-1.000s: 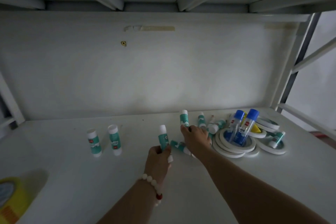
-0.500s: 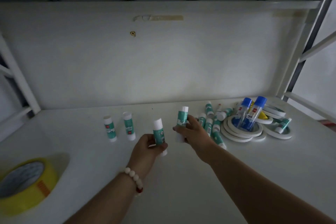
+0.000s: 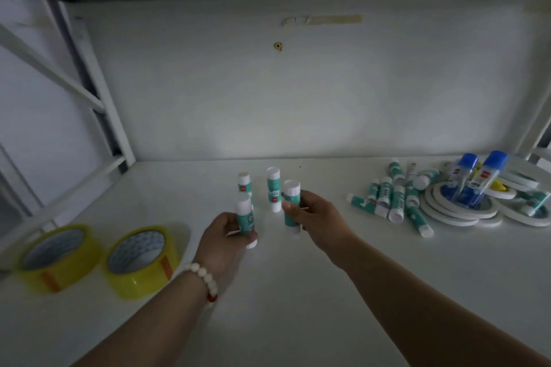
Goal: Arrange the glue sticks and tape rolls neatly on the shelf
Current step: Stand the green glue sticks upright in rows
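My left hand (image 3: 222,240) grips an upright teal-and-white glue stick (image 3: 246,219) just above the white shelf (image 3: 298,292). A second teal glue stick (image 3: 290,205) is held upright in my right hand (image 3: 316,219), close beside the first. Right behind them two teal glue sticks (image 3: 244,185) (image 3: 273,188) stand upright on the shelf. At the right lies a loose pile of glue sticks (image 3: 387,199) next to stacked white tape rolls (image 3: 465,211), with two blue-capped glue bottles (image 3: 477,179) standing inside a roll.
Two yellow tape rolls (image 3: 59,256) (image 3: 143,259) sit at the front left of the shelf. White frame posts (image 3: 98,104) rise at the left and right edges, with the back panel (image 3: 298,98) behind and an upper shelf overhead.
Both hands have carried their glue sticks leftward from the pile to just in front of the two standing sticks. The camera has panned left, bringing a second yellow tape roll into view.
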